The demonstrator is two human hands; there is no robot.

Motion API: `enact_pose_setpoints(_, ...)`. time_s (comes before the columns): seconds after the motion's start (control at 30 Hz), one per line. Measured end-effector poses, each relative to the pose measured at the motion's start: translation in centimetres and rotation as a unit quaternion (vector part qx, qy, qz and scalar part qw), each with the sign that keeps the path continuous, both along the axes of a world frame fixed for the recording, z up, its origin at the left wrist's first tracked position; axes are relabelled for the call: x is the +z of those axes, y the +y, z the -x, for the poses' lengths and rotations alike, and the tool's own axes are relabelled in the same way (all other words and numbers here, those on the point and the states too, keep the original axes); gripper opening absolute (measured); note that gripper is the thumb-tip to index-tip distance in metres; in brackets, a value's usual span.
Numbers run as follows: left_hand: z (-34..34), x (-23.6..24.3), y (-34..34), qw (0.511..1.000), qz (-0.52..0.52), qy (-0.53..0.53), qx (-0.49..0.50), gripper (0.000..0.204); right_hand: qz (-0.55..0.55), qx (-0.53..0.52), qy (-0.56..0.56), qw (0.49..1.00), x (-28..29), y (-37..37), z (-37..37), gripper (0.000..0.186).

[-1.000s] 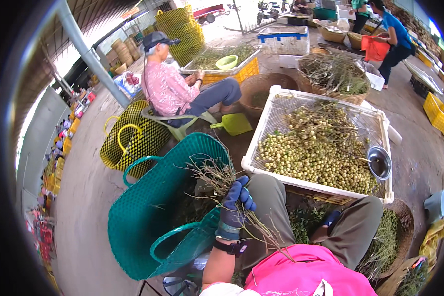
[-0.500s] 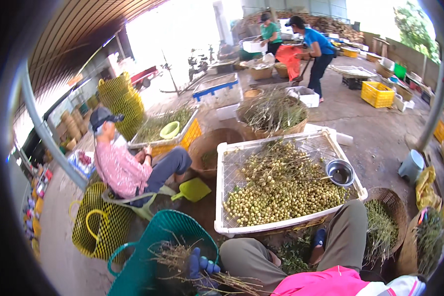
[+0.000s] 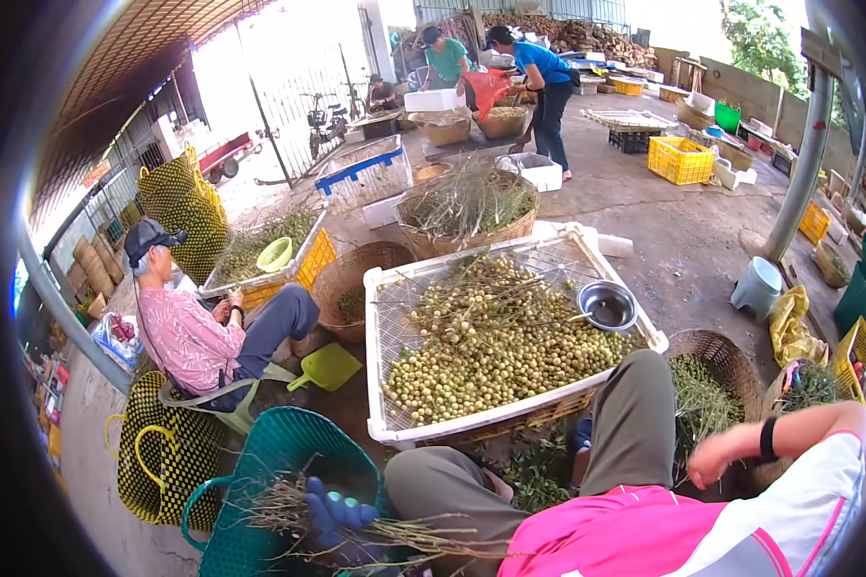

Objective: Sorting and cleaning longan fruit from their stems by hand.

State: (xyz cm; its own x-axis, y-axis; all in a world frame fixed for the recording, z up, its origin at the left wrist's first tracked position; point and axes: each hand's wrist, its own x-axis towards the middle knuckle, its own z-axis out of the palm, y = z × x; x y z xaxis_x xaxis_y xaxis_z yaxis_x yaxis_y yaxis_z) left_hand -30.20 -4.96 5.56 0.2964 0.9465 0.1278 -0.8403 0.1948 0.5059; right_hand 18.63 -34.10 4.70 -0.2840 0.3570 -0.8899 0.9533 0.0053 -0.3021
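Observation:
My left hand (image 3: 340, 516), in a blue glove, is shut on a bunch of bare brown twigs (image 3: 409, 535) above the green plastic basket (image 3: 277, 456) at my left knee. My right hand (image 3: 715, 459), bare with a black wristband, hangs with loose fingers and nothing visible in it over the woven basket (image 3: 731, 357) of green stems at my right. In front of my knees a white mesh crate (image 3: 392, 438) holds a heap of small yellow-green fruit (image 3: 496, 351) on stalks and a steel bowl (image 3: 607, 306).
A person in a pink shirt (image 3: 194, 339) sits on a chair at left, beside a yellow-black basket (image 3: 162, 452) and a green scoop (image 3: 325, 366). Behind the crate stand woven baskets of stems (image 3: 467, 209). Two people (image 3: 539, 82) work at the back. Yellow crates (image 3: 681, 159) stand at right.
The view has swung up and right. My left hand with the twigs now sits lower in the picture, over the green basket. My right hand has come into view at the woven basket.

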Motion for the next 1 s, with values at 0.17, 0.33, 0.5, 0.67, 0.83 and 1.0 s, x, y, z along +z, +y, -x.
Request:
enact_pose_setpoints(0.17, -2.1, 3.7, -0.5, 0.989, -0.114, 0.023, 0.094, 0.033, -0.356, -0.088, 0.014, 0.930, 10.8, 12.7, 2.7, 0.022)
enact_pose_setpoints(0.33, -7.7, 7.4, -0.5, 0.978, -0.162, 0.097, 0.088, 0.034, -0.497, -0.171, 0.149, 0.837, 15.7, 20.9, 3.2, 0.023)
enact_pose_setpoints(0.5, -14.4, 6.1, 2.8, 0.995, -0.027, 0.094, 0.000, 0.035, -0.516, -0.289, 0.095, 0.801, 8.0, 31.9, -1.5, 0.029)
enact_pose_setpoints(0.67, -21.8, 2.5, 6.1, 0.971, 0.141, 0.190, -0.016, 0.024, -0.471, -0.302, 0.010, 0.829, -3.0, 39.9, -2.5, 0.030)
enact_pose_setpoints(0.83, -22.8, -7.8, 10.2, 0.973, 0.174, 0.123, -0.085, 0.019, -0.408, -0.302, -0.031, 0.861, -12.1, 40.8, 1.8, 0.039)
enact_pose_setpoints(1.0, -23.8, -11.5, 10.7, 0.949, 0.220, 0.211, -0.077, 0.019, -0.467, -0.379, 0.104, 0.793, -15.2, 40.4, 2.2, 0.025)
